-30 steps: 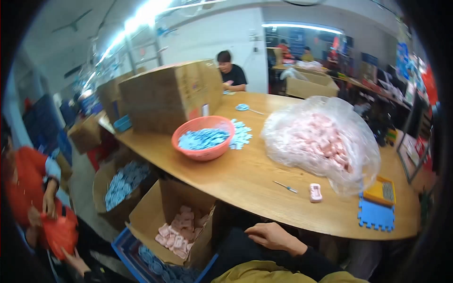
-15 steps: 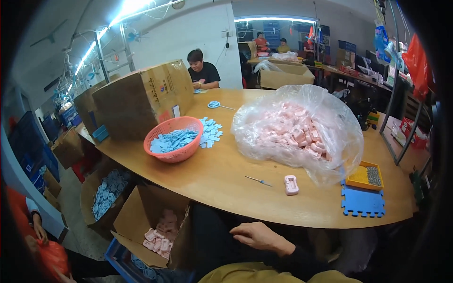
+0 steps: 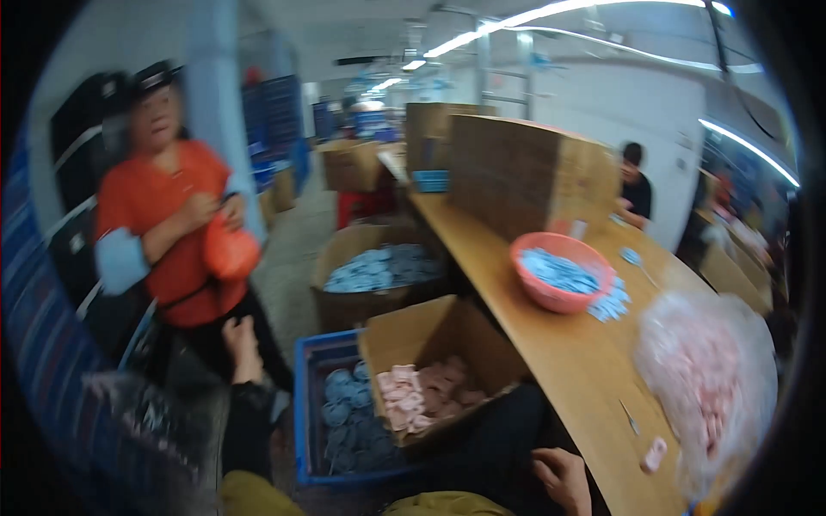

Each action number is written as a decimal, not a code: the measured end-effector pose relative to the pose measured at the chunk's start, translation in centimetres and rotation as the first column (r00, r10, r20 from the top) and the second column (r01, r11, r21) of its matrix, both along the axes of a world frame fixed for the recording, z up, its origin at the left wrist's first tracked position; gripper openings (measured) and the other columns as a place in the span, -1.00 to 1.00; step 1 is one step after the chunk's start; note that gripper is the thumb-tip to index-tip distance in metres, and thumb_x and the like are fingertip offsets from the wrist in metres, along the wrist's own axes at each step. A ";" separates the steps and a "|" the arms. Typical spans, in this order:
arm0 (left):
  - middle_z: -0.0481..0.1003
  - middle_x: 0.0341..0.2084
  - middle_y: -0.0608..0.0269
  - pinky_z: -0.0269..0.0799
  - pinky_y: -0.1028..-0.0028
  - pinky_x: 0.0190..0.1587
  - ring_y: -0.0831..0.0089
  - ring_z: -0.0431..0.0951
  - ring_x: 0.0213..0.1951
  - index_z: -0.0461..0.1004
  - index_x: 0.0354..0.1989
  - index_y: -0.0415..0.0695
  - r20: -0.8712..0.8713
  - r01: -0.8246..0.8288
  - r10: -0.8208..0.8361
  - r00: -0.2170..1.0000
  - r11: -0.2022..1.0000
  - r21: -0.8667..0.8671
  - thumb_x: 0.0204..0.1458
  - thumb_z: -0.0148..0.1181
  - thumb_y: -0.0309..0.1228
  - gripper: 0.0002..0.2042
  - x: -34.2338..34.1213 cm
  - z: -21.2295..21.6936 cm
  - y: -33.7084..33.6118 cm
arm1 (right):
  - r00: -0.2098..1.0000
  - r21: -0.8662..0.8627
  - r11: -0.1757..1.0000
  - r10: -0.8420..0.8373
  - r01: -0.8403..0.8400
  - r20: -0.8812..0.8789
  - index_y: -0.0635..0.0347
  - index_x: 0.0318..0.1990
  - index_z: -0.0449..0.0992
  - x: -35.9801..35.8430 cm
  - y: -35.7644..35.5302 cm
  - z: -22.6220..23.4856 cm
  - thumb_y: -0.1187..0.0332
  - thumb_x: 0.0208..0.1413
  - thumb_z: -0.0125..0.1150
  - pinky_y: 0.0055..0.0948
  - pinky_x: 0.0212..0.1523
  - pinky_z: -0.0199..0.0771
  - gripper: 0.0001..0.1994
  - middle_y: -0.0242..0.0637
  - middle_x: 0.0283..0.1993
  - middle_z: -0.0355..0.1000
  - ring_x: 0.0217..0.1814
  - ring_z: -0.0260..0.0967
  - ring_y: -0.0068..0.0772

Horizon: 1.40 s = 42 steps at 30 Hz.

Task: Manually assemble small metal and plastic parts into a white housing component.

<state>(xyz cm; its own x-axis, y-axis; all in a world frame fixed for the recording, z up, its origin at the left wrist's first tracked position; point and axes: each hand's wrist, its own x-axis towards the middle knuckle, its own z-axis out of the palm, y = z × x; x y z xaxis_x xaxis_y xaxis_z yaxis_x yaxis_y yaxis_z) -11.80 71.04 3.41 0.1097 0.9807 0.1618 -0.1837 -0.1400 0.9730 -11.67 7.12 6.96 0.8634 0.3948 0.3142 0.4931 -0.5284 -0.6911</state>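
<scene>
My left hand [image 3: 243, 348] is raised on the left, below the red plastic bag [image 3: 231, 251] that a person in an orange shirt holds. Motion blur hides its fingers, and it does not appear to touch the bag. Low in the picture, my right hand [image 3: 564, 478] hangs by the table's near edge, fingers loosely bent and apart, with nothing seen in it. On the table beyond it lie a pink plastic housing [image 3: 654, 455] and a thin screwdriver-like tool [image 3: 631, 416]. A clear bag of pink parts [image 3: 707, 378] stands farther right.
An open carton [image 3: 482, 344] of pink parts rests by a blue crate [image 3: 306, 413] holding blue parts. Behind is another carton [image 3: 331, 310] of blue parts. A pink basket [image 3: 564, 299] and large cardboard box [image 3: 508, 163] stand on the table [image 3: 551, 365]. A person [image 3: 172, 215] stands left.
My view has swung left, bringing the standing person fully into sight. My left hand has come into view, raised toward that person. My right hand stays low by the table.
</scene>
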 end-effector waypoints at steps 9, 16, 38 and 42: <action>0.03 0.27 -0.23 -0.09 0.08 0.31 -0.06 0.01 0.31 -0.04 0.32 -0.29 0.127 -0.436 0.642 0.756 0.349 0.829 -0.05 0.21 -0.41 -0.25 -6.3 13.4 0.3 | 0.940 -0.029 0.999 0.016 -0.028 -0.340 0.30 -0.04 0.49 2.2 1.2 0.6 0.46 0.11 0.15 -0.35 -0.09 0.44 -0.74 -0.04 -0.15 0.50 -0.12 0.46 -0.16; 0.51 -0.26 -0.10 0.44 0.26 -0.14 0.07 0.55 -0.19 0.46 -0.11 -0.29 -0.783 0.775 -0.074 0.618 0.229 0.589 -0.06 0.19 -0.33 -0.64 5.7 11.3 -6.6 | 0.946 -0.070 0.993 0.112 -0.095 0.304 0.25 0.18 0.32 0.5 2.3 2.3 0.48 0.10 0.16 -0.32 0.12 0.33 -0.55 0.02 0.06 0.40 0.13 0.33 -0.06; 0.20 0.14 -0.05 -0.02 -0.04 0.20 0.02 0.08 0.19 0.02 0.32 -0.17 -0.929 0.953 -0.247 0.277 -0.054 0.299 0.06 0.04 0.01 -0.27 5.1 -8.7 -39.8 | 0.949 0.205 0.974 0.156 -0.102 -0.273 0.33 0.06 0.41 1.1 -1.8 -2.9 0.49 0.20 0.06 -0.53 -0.34 0.44 -0.71 -0.17 -0.16 0.49 -0.39 0.41 -0.50; 0.21 0.10 -0.08 -0.12 -0.02 0.25 0.02 0.06 0.20 -0.03 0.33 -0.18 -0.903 0.930 -0.259 0.343 -0.042 0.366 0.14 -0.05 -0.03 -0.32 4.2 -10.0 -39.9 | 0.926 0.296 0.955 0.126 -0.017 -0.356 0.34 0.05 0.43 0.0 -1.6 -1.1 0.46 0.26 -0.03 -0.55 -0.33 0.44 -0.74 -0.19 -0.19 0.50 -0.37 0.42 -0.47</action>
